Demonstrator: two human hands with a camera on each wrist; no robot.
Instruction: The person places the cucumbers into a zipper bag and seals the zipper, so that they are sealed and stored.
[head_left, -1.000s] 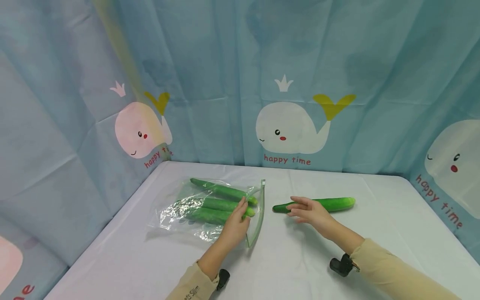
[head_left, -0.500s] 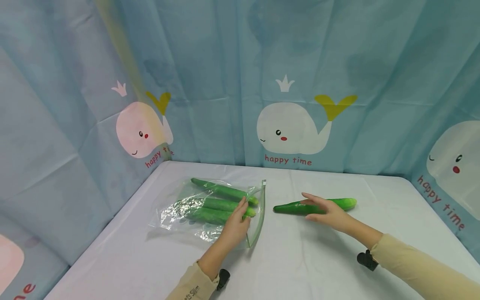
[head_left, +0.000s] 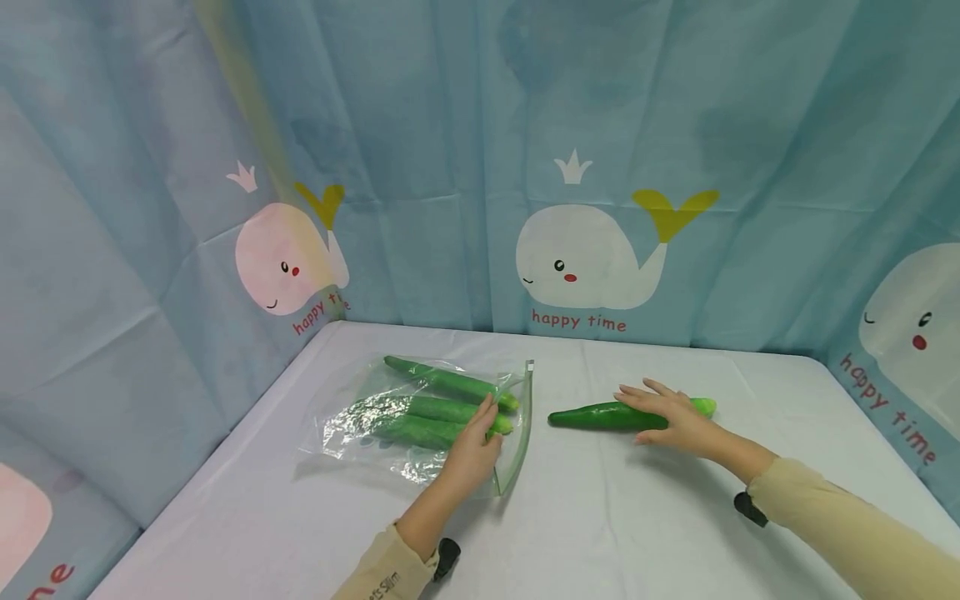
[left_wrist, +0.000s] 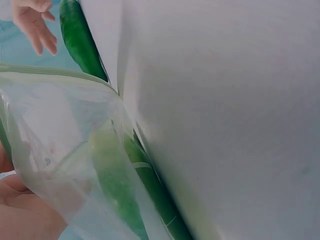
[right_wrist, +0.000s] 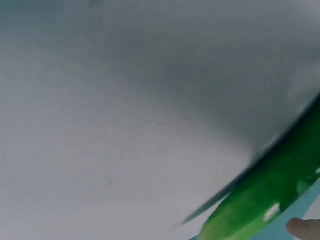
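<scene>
A clear zip bag (head_left: 517, 454) lies on the left half of the table with three green cucumbers (head_left: 450, 381) inside, their paler ends toward the mouth. At that mouth my left hand (head_left: 474, 450) holds the bag's edge; the left wrist view shows the thumb side of the hand (left_wrist: 30, 210) against the raised plastic (left_wrist: 55, 115). Right of the bag, one loose cucumber (head_left: 592, 416) lies lengthwise across the table. My right hand (head_left: 681, 423) is over its paler half, fingers spread and extended. In the right wrist view a fingertip (right_wrist: 304, 228) shows beside the cucumber (right_wrist: 265, 197), apart from it.
A white cloth (head_left: 570, 517) covers the table. Blue curtains (head_left: 420, 167) printed with whales (head_left: 577, 250) hang along the back and sides. A small black wrist camera (head_left: 447, 560) sits at the left cuff and another (head_left: 750, 508) at the right one.
My right hand has moved right along the loose cucumber, from its dark narrow end to the paler half. My left hand and the bag have stayed in place.
</scene>
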